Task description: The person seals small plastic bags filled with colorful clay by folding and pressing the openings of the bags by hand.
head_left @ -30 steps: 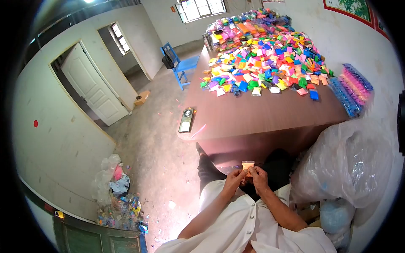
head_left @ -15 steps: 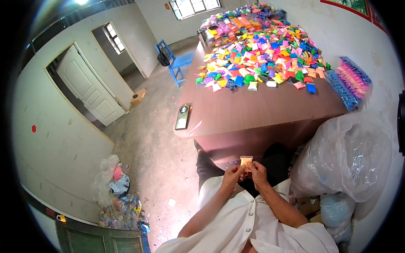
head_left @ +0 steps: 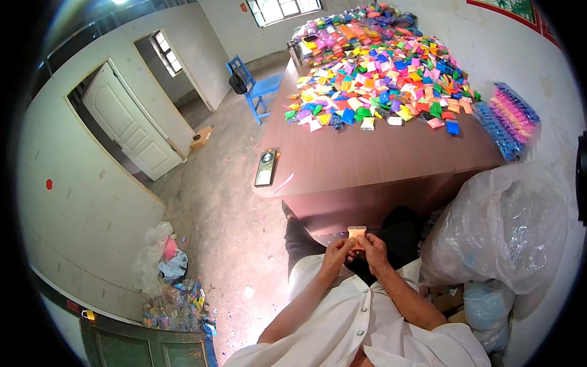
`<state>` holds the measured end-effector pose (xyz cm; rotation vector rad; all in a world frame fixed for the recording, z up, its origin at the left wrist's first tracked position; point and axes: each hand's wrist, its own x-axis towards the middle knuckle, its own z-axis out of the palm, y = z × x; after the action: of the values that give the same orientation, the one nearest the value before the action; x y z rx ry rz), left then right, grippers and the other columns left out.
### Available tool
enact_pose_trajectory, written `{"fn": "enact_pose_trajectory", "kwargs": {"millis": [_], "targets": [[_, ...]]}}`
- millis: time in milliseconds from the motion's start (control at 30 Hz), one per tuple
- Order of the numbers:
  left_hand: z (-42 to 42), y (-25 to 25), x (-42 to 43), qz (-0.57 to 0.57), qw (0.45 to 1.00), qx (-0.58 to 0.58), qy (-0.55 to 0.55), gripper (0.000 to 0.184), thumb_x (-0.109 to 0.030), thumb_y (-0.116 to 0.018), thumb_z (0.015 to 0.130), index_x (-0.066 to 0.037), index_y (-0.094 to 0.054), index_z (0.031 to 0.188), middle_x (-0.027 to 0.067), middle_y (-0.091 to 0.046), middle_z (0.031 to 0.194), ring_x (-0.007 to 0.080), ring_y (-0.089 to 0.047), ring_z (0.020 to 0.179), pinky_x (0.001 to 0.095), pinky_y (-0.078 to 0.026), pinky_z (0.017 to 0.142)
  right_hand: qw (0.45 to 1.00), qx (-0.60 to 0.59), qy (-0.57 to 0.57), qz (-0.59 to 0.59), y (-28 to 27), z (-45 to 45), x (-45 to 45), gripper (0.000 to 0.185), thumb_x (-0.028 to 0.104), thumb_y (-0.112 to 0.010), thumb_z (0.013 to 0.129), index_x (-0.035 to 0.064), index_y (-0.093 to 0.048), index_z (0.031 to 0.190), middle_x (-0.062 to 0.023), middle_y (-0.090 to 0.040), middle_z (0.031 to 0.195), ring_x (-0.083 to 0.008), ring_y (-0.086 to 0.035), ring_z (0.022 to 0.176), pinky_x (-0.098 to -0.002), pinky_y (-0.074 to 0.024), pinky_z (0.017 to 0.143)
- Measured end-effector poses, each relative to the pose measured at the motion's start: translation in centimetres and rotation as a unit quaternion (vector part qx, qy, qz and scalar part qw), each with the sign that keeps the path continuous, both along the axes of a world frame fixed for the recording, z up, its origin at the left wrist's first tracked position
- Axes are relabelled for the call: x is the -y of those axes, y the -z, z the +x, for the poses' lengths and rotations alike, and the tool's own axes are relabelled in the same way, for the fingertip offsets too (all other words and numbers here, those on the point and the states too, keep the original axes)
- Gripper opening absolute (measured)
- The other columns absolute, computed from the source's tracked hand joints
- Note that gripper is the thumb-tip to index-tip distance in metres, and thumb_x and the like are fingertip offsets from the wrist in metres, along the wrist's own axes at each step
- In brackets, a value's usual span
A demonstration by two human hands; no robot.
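Orange packet, upright between my two hands, low in front of my body and just short of the table's near side. The fingers of my left hand pinch its lower left part, and those of my right hand pinch the lower right, the two thumbs close together on the face towards me. The top edge, a pale, clear-looking strip, stands free above them. How the fingertips lie behind it I cannot tell.

I judge it very light, with a soft filling that would dent under a hard squeeze, and a thin, slightly slippery wrapper. The lower sides give a sure hold if pressed gently; the flat top strip suits a light pinch but would bend, and a sharp tug could tear it.

Beyond my hands is the brown table. Near its left corner lie a dark device with a round dial-like mark and, just beside it, a thin pink strip. Farther back spreads a big heap of small coloured packets, with blue and pink bundles at the right edge. A large clear plastic bag bulges to my right; past the table's left side stands a blue chair.
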<state>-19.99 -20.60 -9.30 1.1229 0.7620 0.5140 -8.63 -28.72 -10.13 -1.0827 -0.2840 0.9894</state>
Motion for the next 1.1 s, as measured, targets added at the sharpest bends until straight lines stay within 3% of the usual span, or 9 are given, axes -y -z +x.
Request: {"fn": "enact_pose_trajectory", "kwargs": {"millis": [67, 300, 367, 567, 800, 867, 967, 1100], "targets": [[0.0, -0.3, 0.0, -0.031, 0.999, -0.005, -0.012, 0.026, -0.032, -0.068, 0.099, -0.007, -0.068, 0.092, -0.0020, -0.063, 0.077, 0.0057, -0.055, 0.066, 0.0204, -0.042, 0.060, 0.997, 0.065, -0.032, -0.021, 1.0, 0.1, 0.0, 0.017, 0.026, -0.063, 0.101, 0.0092, -0.066, 0.097, 0.0035, -0.062, 0.078, -0.0039, -0.052, 0.059, -0.0192, -0.0425, 0.053], [-0.3, -0.1, -0.3, 0.050, 0.999, 0.010, -0.014, 0.027, -0.034, -0.068, 0.099, -0.008, -0.068, 0.091, -0.0036, -0.063, 0.079, 0.0040, -0.054, 0.068, 0.0197, -0.041, 0.060, 0.997, 0.052, -0.040, -0.039, -0.1, 0.1, 0.0, 0.016, 0.024, -0.063, 0.100, 0.0084, -0.067, 0.097, 0.0034, -0.062, 0.080, -0.0038, -0.053, 0.065, -0.0191, -0.0423, 0.053], [-0.5, -0.4, -0.2, 0.054, 0.998, -0.001, -0.017, 0.027, -0.034, -0.068, 0.099, -0.008, -0.068, 0.091, -0.0039, -0.063, 0.079, 0.0038, -0.054, 0.069, 0.0198, -0.041, 0.061, 0.998, 0.039, -0.022, -0.039, -0.5, -0.1, 0.0, 0.022, 0.024, -0.061, 0.099, 0.0036, -0.069, 0.100, 0.0001, -0.065, 0.088, -0.0079, -0.058, 0.075, -0.0242, -0.0480, 0.063], [-0.5, -1.6, 0.0, 0.015, 0.999, -0.005, -0.049, 0.025, -0.030, -0.068, 0.099, -0.006, -0.069, 0.093, -0.0036, -0.065, 0.082, 0.0035, -0.056, 0.071, 0.0197, -0.042, 0.063, 0.993, 0.119, -0.011, -0.007, 1.8, -0.1, -1.0, 0.023, 0.022, -0.062, 0.098, 0.0018, -0.070, 0.093, -0.0006, -0.064, 0.083, -0.0099, -0.057, 0.075, -0.0261, -0.0485, 0.067], [-1.5, -2.2, -0.5, 0.076, 0.995, 0.033, -0.052, 0.018, -0.021, -0.067, 0.100, -0.003, -0.070, 0.097, -0.0035, -0.066, 0.087, 0.0039, -0.057, 0.078, 0.0213, -0.047, 0.071, 0.991, 0.130, -0.012, -0.038, -0.1, -0.3, -1.5, 0.024, 0.022, -0.064, 0.097, -0.0002, -0.070, 0.093, -0.0006, -0.064, 0.084, -0.0097, -0.057, 0.075, -0.0263, -0.0478, 0.067], [-1.5, -2.8, -0.3, 0.086, 0.995, 0.025, -0.054, 0.019, -0.021, -0.067, 0.100, -0.002, -0.070, 0.099, -0.0035, -0.066, 0.088, 0.0038, -0.057, 0.078, 0.0213, -0.047, 0.071, 0.990, 0.136, -0.039, -0.013, 0.5, 0.1, -1.7, 0.018, 0.019, -0.066, 0.098, 0.0012, -0.069, 0.100, 0.0011, -0.065, 0.087, -0.0050, -0.057, 0.075, -0.0214, -0.0476, 0.065], [-1.5, -3.6, -0.2, 0.072, 0.996, 0.014, -0.052, 0.020, -0.022, -0.067, 0.100, -0.002, -0.071, 0.103, -0.0040, -0.065, 0.088, 0.0035, -0.057, 0.077, 0.0209, -0.046, 0.070, 0.992, 0.121, -0.007, 0.029, 0.0, -0.3, -2.3, 0.021, 0.020, -0.065, 0.096, -0.0005, -0.070, 0.095, -0.0015, -0.066, 0.085, -0.0091, -0.059, 0.078, -0.0260, -0.0493, 0.069], [-1.6, -2.1, -0.8, 0.060, 0.995, 0.037, -0.076, 0.020, -0.023, -0.067, 0.101, -0.004, -0.069, 0.094, -0.0053, -0.063, 0.082, 0.0031, -0.053, 0.071, 0.0208, -0.044, 0.065, 0.985, 0.170, -0.037, -0.003, 0.3, -0.3, -2.0, 0.019, 0.019, -0.066, 0.096, -0.0001, -0.070, 0.096, -0.0011, -0.066, 0.085, -0.0088, -0.059, 0.077, -0.0258, -0.0492, 0.069]]}}
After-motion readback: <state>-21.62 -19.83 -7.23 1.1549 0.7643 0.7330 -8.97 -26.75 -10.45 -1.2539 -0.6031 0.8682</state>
